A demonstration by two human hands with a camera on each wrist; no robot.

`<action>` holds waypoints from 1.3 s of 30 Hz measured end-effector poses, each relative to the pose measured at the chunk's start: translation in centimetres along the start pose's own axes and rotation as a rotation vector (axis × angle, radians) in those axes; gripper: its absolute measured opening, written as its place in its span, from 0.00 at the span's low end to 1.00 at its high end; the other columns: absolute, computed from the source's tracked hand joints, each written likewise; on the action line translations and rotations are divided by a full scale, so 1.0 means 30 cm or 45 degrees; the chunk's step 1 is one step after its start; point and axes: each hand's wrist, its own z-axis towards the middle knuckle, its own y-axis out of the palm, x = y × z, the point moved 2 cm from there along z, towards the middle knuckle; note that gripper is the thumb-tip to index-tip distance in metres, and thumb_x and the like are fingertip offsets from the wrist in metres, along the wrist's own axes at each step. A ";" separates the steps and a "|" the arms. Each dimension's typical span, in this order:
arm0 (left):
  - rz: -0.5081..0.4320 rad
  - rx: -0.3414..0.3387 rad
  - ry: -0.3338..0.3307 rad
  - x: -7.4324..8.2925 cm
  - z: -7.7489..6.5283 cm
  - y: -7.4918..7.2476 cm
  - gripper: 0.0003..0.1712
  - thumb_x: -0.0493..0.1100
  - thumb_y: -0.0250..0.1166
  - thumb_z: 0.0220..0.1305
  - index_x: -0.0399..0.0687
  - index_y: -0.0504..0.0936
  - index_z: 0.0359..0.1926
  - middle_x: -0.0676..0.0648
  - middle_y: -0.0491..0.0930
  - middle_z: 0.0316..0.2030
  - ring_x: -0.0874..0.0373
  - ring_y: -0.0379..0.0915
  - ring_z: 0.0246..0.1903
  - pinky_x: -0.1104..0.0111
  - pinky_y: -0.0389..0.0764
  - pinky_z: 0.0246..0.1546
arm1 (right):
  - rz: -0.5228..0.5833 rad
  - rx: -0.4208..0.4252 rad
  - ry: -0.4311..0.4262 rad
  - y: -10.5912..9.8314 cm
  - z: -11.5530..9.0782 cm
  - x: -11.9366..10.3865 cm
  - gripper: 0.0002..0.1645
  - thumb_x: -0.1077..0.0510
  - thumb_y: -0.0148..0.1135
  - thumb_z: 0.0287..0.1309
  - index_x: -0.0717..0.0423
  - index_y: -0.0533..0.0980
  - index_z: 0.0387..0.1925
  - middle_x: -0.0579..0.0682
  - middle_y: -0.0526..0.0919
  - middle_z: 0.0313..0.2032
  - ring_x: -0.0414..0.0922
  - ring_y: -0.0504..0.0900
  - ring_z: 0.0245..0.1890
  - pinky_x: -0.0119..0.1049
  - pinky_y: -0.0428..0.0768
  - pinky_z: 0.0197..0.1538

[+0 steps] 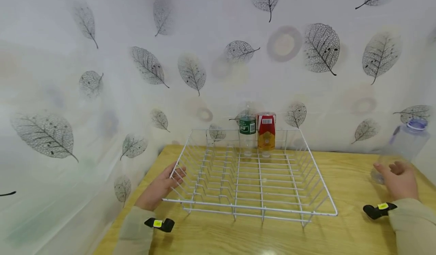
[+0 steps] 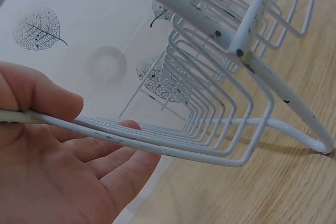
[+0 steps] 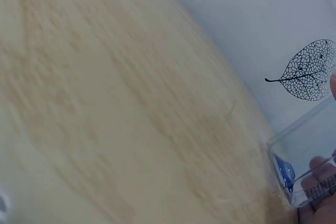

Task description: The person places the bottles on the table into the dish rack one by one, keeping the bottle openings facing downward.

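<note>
A white wire dish rack [image 1: 262, 183] stands on the wooden table. At its left side is my left hand [image 1: 167, 183], and in the left wrist view the thumb [image 2: 58, 98] lies over a side wire with the fingers behind it, gripping the rack. Far to the right, my right hand [image 1: 402, 181] holds a clear plastic bottle [image 1: 407, 143] with a purple-blue neck, tilted to the right. In the right wrist view, fingers show through the clear wall of the bottle [image 3: 302, 145].
At the back of the rack are a clear bottle with a green label [image 1: 247, 125] and a red and gold container [image 1: 266, 132]. A pale leaf-printed curtain [image 1: 211, 31] hangs along the back and left edges of the wooden table [image 1: 344, 179].
</note>
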 end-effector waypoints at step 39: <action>0.135 0.090 0.013 0.011 -0.007 0.001 0.37 0.29 0.46 0.64 0.48 0.47 0.72 0.33 0.59 0.63 0.37 0.56 0.61 0.50 0.62 0.60 | -0.235 -0.464 -0.445 0.065 -0.183 -0.171 0.52 0.34 0.46 0.63 0.68 0.44 0.70 0.72 0.61 0.61 0.67 0.62 0.57 0.56 0.69 0.50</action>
